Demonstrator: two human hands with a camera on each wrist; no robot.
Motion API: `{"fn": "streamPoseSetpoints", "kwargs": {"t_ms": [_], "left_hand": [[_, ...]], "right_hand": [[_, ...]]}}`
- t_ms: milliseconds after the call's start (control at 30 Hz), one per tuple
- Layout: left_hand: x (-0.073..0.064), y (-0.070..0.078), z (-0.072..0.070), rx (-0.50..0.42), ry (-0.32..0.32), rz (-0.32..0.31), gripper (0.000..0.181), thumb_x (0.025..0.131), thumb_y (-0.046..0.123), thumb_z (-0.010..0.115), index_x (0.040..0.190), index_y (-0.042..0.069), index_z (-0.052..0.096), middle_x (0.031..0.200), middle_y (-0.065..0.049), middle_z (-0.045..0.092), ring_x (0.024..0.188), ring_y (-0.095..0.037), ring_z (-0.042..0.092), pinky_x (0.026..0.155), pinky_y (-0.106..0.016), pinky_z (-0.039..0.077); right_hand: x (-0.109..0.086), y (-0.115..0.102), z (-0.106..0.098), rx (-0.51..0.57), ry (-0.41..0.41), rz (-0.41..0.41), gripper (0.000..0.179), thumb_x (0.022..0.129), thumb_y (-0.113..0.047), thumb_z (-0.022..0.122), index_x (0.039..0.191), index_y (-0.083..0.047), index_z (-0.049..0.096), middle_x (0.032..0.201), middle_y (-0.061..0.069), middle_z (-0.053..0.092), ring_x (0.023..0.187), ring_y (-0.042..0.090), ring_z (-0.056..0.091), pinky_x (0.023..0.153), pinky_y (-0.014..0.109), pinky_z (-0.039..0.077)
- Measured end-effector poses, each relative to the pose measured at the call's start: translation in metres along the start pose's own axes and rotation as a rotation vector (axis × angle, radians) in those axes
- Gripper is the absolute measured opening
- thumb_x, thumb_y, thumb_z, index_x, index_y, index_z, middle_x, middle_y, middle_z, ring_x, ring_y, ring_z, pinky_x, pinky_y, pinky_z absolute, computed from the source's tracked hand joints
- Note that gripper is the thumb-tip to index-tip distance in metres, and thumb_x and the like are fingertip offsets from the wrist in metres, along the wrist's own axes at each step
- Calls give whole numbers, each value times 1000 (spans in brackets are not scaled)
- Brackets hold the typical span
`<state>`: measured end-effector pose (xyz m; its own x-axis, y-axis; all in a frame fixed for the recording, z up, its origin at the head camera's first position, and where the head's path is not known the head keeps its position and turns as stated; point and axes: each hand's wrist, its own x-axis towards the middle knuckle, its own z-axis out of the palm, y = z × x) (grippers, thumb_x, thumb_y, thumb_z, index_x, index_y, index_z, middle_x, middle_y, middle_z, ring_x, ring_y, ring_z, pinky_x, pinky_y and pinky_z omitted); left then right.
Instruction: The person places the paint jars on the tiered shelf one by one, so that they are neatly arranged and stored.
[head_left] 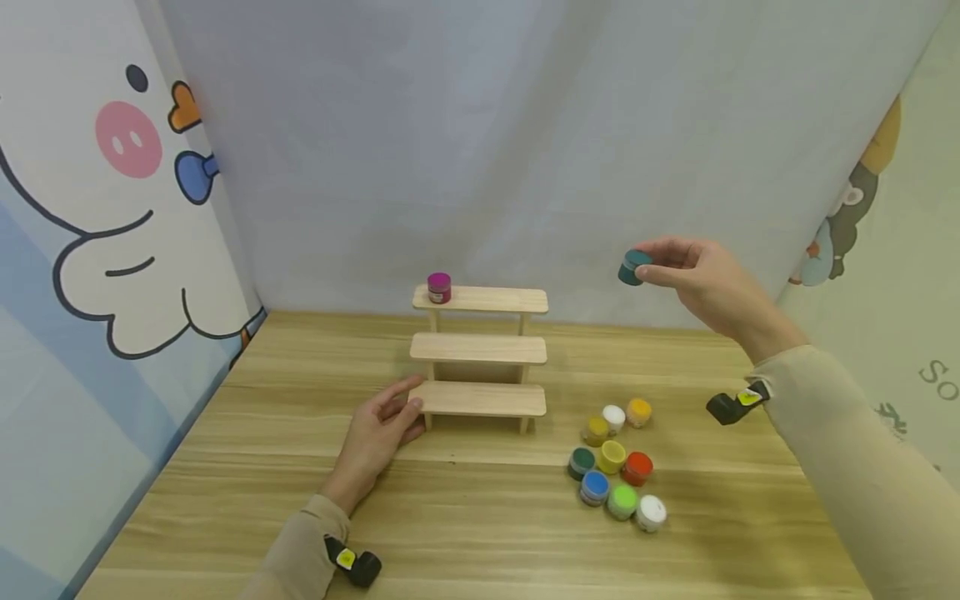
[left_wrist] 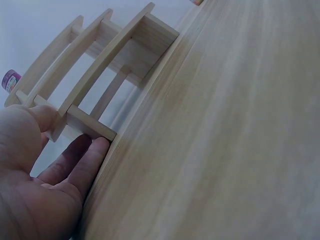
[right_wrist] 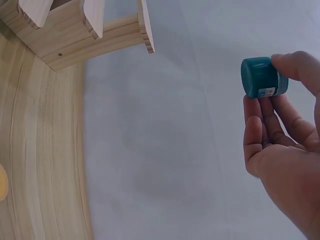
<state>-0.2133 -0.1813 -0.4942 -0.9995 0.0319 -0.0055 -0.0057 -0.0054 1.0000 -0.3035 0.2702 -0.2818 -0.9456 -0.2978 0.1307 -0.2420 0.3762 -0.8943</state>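
Observation:
A small teal paint jar (head_left: 634,267) is pinched between the thumb and fingers of my right hand (head_left: 712,287), raised in the air to the right of a three-step wooden display rack (head_left: 480,348). The right wrist view shows a label on the side of this teal jar (right_wrist: 264,77). At the rack's left end, my left hand (head_left: 378,433) holds the lowest step, its thumb at the board's end and fingers against the leg, as the left wrist view shows. One magenta paint jar (head_left: 439,288) stands upright on the left part of the top step.
Several paint jars with coloured lids stand grouped on the wooden table (head_left: 465,517), right of the rack, among them a red jar (head_left: 637,468), a blue jar (head_left: 595,487) and an orange jar (head_left: 639,412). A pale curtain (head_left: 480,167) hangs behind the table.

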Motion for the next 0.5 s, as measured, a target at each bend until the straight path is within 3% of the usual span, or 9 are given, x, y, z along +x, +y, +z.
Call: {"fn": "streamPoseSetpoints", "kwargs": {"t_ms": [233, 500], "left_hand": [[0, 0, 0, 12, 3, 9, 45, 114, 12, 67, 159, 12, 62, 151, -28, 64, 136, -35, 68, 100, -33, 68], [0, 0, 1, 13, -9, 2, 45, 115, 13, 66, 160, 13, 61, 153, -26, 63, 137, -34, 67, 102, -32, 67]], "right_hand": [[23, -6, 14, 44, -34, -10, 38, 109, -21, 77, 140, -1, 70, 127, 0, 72, 139, 20, 51, 129, 43, 37], [48, -16, 34, 136, -75, -40, 33, 108, -11, 75, 137, 3, 69, 121, 1, 73, 135, 23, 54, 131, 40, 35]]}}
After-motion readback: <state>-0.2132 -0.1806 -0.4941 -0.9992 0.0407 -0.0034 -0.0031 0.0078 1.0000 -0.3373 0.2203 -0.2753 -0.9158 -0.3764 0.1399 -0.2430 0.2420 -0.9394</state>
